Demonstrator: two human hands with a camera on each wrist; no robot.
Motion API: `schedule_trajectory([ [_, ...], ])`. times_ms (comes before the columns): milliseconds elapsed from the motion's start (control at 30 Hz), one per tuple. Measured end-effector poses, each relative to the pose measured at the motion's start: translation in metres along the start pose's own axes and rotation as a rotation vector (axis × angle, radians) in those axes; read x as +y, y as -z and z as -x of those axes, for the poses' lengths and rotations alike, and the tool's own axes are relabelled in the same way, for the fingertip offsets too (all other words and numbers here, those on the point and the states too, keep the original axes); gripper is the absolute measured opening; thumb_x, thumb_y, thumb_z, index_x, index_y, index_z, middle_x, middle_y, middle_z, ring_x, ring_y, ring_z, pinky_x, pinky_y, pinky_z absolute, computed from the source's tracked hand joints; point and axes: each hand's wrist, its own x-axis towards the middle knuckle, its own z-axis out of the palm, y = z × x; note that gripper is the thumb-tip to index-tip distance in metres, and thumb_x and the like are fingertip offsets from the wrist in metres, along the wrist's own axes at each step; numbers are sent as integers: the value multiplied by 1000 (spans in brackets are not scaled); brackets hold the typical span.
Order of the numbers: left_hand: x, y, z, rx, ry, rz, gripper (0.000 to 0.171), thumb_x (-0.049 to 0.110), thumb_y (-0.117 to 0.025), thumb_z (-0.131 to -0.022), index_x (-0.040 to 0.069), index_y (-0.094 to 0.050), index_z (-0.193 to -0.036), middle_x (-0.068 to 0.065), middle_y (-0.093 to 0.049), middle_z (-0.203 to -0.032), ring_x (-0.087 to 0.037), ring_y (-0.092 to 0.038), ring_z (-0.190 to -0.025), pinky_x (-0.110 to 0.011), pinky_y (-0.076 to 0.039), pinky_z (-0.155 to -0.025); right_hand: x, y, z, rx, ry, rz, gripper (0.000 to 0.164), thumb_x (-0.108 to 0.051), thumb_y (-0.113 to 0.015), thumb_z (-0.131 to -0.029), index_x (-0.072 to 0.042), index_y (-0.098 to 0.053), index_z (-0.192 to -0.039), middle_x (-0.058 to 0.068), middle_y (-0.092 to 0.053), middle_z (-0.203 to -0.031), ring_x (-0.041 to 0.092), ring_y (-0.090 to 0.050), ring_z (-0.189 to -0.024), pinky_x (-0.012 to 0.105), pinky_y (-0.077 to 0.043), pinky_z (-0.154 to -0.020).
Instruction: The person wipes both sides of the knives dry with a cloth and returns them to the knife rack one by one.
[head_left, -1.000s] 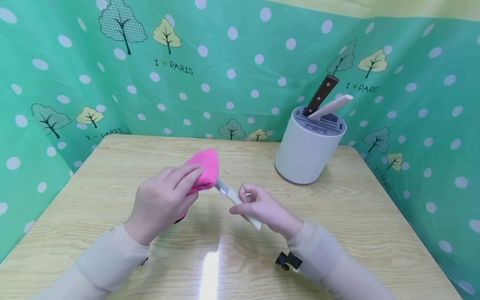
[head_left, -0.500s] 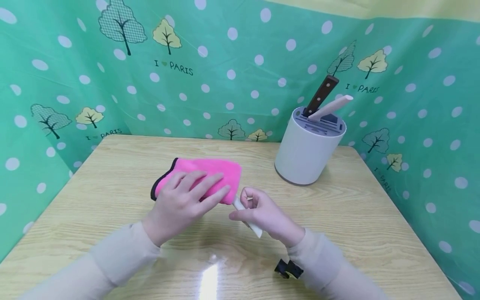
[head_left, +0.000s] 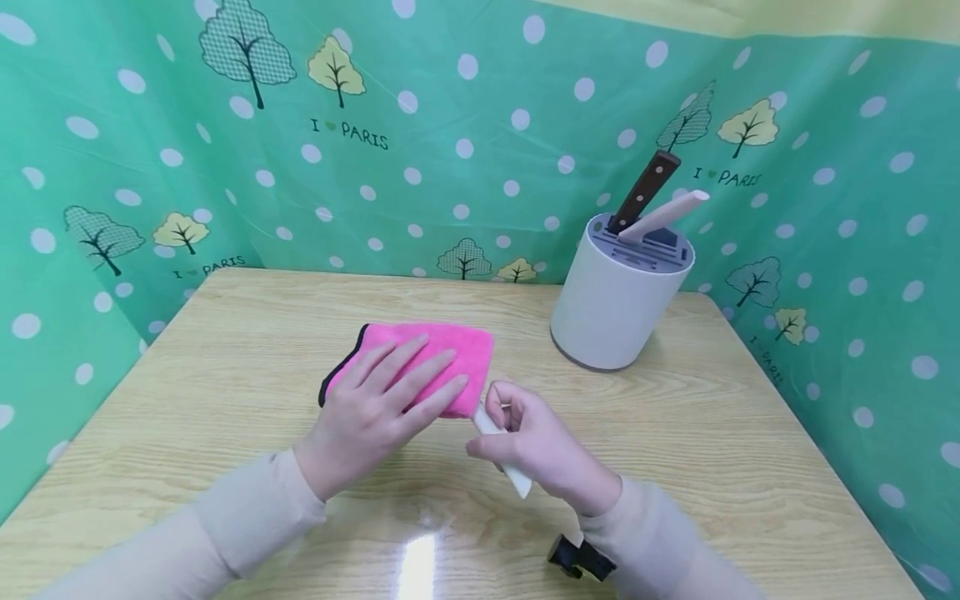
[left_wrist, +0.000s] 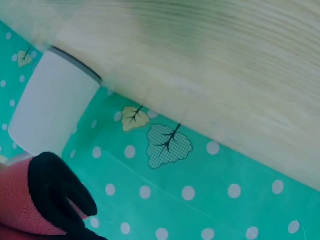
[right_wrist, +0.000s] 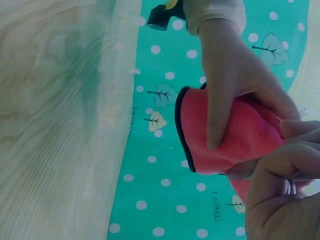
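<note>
My left hand pinches a folded pink cloth with black edging, its fingers spread along the top. In the right wrist view, the thumb of the left hand presses one side of the cloth. My right hand grips the white handle of a knife, whose butt points toward me. The cloth covers most of the blade; a short grey piece of the blade shows beneath it in the right wrist view. Only the cloth's dark-edged corner appears in the left wrist view.
A white round knife block stands at the back right of the wooden table. Two handles rise from its slots: a brown riveted handle and a pale pink handle. A green dotted curtain surrounds the table.
The left hand has slid the cloth rightward along the blade up to the white handle, its fingers now flatter. The right hand has shifted slightly toward me with the knife.
</note>
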Motion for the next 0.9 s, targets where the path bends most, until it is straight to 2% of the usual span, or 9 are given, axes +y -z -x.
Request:
schedule_trajectory([
  [200,0,0,1,-1,11,30,30,12,-45,-105,17,-63,-128,-4,-65,-131,-30,-62,-120,-46,-52,-96,-2,-2,3,6,14,-9,35,6,-60,-75,-13,-30,-75,-5,-43,-60,4,-45,-49,16,-40,-45],
  [533,-7,0,-2,57,-15,44,27,17,-50,-103,18,-68,-123,-4,-68,-127,-31,-65,-115,-46,-54,-93,1,-2,7,-4,35,-15,36,8,-59,-74,-12,-28,-75,-6,-39,-60,4,-44,-50,16,-40,-45],
  [700,-12,2,-1,42,-4,46,28,14,-48,-104,17,-68,-123,-5,-69,-125,-31,-66,-114,-46,-55,-91,0,-1,10,-2,17,-28,36,8,-59,-73,-12,-29,-75,-8,-37,-58,3,-42,-50,16,-39,-46],
  [900,-18,3,3,0,19,19,30,20,-44,-106,18,-69,-123,-4,-70,-124,-31,-66,-114,-45,-55,-91,0,1,13,-6,9,-43,36,7,-60,-73,-11,-28,-75,-10,-36,-56,3,-40,-48,16,-36,-46],
])
